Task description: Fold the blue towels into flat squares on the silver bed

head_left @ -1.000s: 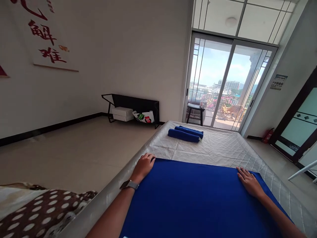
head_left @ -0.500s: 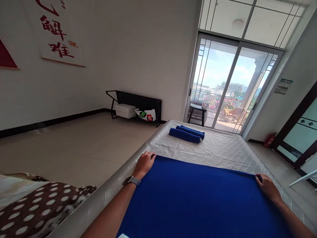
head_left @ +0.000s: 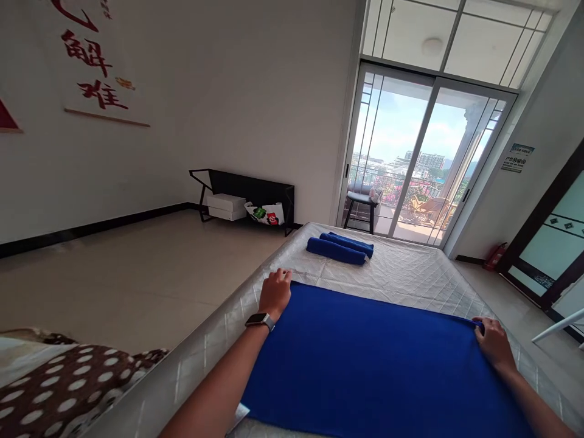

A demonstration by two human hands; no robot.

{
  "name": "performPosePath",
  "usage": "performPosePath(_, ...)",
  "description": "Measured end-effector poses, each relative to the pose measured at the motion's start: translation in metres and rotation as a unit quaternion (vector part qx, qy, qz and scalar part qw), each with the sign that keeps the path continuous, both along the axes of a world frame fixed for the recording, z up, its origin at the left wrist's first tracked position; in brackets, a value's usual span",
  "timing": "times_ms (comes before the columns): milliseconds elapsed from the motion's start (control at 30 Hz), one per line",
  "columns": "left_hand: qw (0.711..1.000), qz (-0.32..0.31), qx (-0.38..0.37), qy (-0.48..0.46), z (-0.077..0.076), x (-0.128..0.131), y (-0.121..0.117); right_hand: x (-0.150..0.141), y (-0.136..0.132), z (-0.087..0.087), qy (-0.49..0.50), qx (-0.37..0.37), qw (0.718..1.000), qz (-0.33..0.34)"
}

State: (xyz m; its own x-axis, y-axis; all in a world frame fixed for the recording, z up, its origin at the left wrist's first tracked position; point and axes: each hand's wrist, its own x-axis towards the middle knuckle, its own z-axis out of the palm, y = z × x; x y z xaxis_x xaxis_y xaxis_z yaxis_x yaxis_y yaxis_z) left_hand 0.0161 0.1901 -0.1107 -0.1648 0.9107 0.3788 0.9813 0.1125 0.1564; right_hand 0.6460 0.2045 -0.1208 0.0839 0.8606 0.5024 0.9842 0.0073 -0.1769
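Observation:
A plain blue towel (head_left: 378, 365) lies spread over the quilted mattress (head_left: 401, 261), with a white tag at its lower left. At its far left corner is my left hand (head_left: 275, 292), fingers curled in on the edge; a watch (head_left: 260, 320) sits on that wrist. My right hand (head_left: 495, 344) pinches the far right corner, thumb under and fingers over. Further up the mattress, rolled blue towels (head_left: 340, 248) lie side by side, apart from both hands.
A brown polka-dot blanket (head_left: 68, 383) is at the lower left. Against the wall stands a black rack (head_left: 250, 185) with white boxes (head_left: 225, 207) and a printed bag (head_left: 265, 214). Glass sliding doors (head_left: 424, 152) are behind the mattress; a fire extinguisher (head_left: 495, 257) stands right.
The towel's near edge has come into view, with the mattress showing below it. My left hand has shifted slightly right and upward at the corner. My right hand stays at its corner.

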Motion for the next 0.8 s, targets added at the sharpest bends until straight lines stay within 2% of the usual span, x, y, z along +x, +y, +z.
performPosePath(100, 0.995, -0.098, -0.002, 0.007, -0.007, -0.002, -0.006, -0.031, -0.004, 0.009, -0.046, 0.014, 0.999, -0.005)
performPosePath(167, 0.988, -0.152, -0.032, -0.002, -0.013, -0.005, -0.009, -0.074, -0.008, 0.017, -0.043, -0.003, 0.999, 0.033)
performPosePath(233, 0.980, -0.184, -0.067, -0.017, -0.018, -0.009, -0.014, -0.133, -0.013, 0.025, -0.027, -0.038, 0.994, 0.099)
performPosePath(300, 0.978, -0.182, -0.095, -0.026, -0.021, -0.013, -0.020, -0.200, -0.021, 0.033, -0.019, -0.080, 0.981, 0.178)
performPosePath(400, 0.981, -0.147, -0.123, -0.023, -0.020, -0.019, -0.032, -0.298, -0.034, 0.042, -0.012, -0.146, 0.946, 0.291)
performPosePath(467, 0.982, -0.129, -0.135, -0.022, -0.017, -0.021, -0.038, -0.352, -0.041, 0.045, -0.010, -0.176, 0.920, 0.349)
performPosePath(533, 0.982, -0.115, -0.146, -0.024, -0.013, -0.023, -0.042, -0.394, -0.045, 0.045, -0.011, -0.211, 0.903, 0.374)
performPosePath(667, 0.981, -0.100, -0.164, -0.004, -0.007, -0.024, -0.045, -0.444, -0.045, 0.036, -0.012, -0.256, 0.896, 0.363)
performPosePath(800, 0.987, -0.083, -0.139, 0.019, -0.009, -0.023, -0.045, -0.458, -0.043, 0.024, -0.010, -0.236, 0.903, 0.360)
